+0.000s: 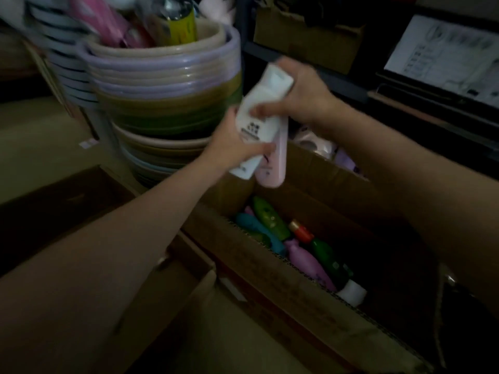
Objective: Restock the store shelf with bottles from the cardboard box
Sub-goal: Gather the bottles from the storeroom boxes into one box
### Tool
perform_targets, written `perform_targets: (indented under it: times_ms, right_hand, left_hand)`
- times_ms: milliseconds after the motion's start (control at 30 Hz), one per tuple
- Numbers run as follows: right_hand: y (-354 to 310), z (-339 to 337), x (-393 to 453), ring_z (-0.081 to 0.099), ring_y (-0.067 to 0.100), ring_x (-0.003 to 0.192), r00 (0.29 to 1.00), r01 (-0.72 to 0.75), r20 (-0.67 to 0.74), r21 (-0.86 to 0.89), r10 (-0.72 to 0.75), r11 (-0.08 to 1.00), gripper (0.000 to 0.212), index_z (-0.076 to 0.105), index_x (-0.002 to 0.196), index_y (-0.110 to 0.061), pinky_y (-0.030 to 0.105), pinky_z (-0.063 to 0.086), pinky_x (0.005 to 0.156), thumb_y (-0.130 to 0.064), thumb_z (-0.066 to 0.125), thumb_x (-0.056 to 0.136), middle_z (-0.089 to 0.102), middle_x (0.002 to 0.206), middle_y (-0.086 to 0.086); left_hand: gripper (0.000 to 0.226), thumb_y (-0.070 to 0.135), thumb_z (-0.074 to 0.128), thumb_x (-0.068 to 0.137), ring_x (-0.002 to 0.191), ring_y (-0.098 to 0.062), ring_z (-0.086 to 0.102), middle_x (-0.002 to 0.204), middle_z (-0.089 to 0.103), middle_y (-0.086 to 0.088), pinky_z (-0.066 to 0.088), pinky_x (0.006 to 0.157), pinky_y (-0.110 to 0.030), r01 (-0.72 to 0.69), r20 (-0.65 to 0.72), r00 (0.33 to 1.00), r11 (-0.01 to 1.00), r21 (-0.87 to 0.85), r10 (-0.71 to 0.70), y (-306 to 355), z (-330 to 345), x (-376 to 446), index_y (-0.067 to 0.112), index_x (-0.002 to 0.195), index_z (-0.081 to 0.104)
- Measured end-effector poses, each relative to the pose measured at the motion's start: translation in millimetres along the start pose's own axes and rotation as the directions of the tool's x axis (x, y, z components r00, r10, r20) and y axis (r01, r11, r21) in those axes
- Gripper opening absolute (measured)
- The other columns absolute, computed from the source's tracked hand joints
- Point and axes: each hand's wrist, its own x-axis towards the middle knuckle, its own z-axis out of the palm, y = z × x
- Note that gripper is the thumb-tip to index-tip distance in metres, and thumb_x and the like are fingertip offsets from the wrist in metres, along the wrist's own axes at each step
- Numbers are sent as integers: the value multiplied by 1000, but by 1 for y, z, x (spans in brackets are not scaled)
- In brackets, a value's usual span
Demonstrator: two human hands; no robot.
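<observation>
Both hands up over the open cardboard box (pixel 283 268), carrying two bottles pressed side by side. My left hand (pixel 232 141) wraps the lower half of the white bottle (pixel 259 114), thumb across the label; my right hand (pixel 299 98) grips near the top, fingers curled round the white cap end, with the pink bottle (pixel 272 163) tucked just behind the white one. Which hand carries the pink one I cannot tell; the frame is blurred. Holding the pair together looks like a way to take two in one trip. Both are tilted, caps toward the far side, clear of the box rim. Inside the box lie more to shelve: a green bottle (pixel 270 217), a teal bottle (pixel 256 230), a lilac bottle (pixel 307 265), a dark green bottle (pixel 329 260), a red-capped one (pixel 301 232). Far left, a stack of plastic basins (pixel 164 87); far right, a dark shelf (pixel 432 114), the likely destination.
</observation>
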Motion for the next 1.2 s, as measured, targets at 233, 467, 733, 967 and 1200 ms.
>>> perform_targets:
  times_ms: [233, 467, 733, 967, 1200]
  right_hand:
    - [-144, 84, 43, 58, 13, 110, 942, 335, -4, -19, -335, 942, 59, 53, 122, -11, 26, 51, 89, -35, 74, 72, 60, 121, 3]
    - [-128, 263, -12, 54, 18, 106, 930, -70, 366, 56, 45, 996, 58, 53, 114, -24, 24, 42, 80, -27, 83, 65, 56, 116, 4]
    - [-62, 337, -71, 53, 31, 118, 714, -362, 542, -254, 442, 897, 53, 53, 126, -9, 33, 46, 91, -30, 69, 81, 54, 129, 15]
    - [-85, 228, -11, 60, 23, 107, 920, -12, 380, -222, 98, 975, 22, 66, 108, -8, 26, 45, 84, -13, 56, 89, 66, 113, 10]
    - [-43, 69, 5, 59, 19, 107, 984, -30, 147, -409, 98, 912, 23, 66, 107, -9, 21, 40, 81, -15, 54, 89, 66, 112, 7]
  left_hand:
    - [75, 22, 74, 78, 100, 11, 45, 116, 42, 9, 34, 75, 4, -221, -556, 786, 963, 157, 271, 9, -123, -54, 7, 136, 28]
    - [72, 31, 80, 67, 100, -14, 56, 112, 55, -2, 46, 73, -26, 335, -453, 866, 918, 210, -212, -145, -177, -144, 10, 125, 43]
    - [71, 23, 72, 77, 119, -30, 49, 132, 48, -14, 43, 95, -37, 379, 19, 842, 617, 690, -539, -217, -154, -173, 8, 135, 34]
    - [44, 18, 55, 88, 119, -35, 43, 127, 44, -18, 37, 94, -43, 335, -309, 937, 675, 658, -163, -138, -138, -114, 4, 126, 40]
    - [37, 12, 54, 84, 120, -28, 42, 123, 47, -13, 33, 98, -38, -92, -273, 908, 787, 610, 318, -17, -81, -37, 6, 120, 45]
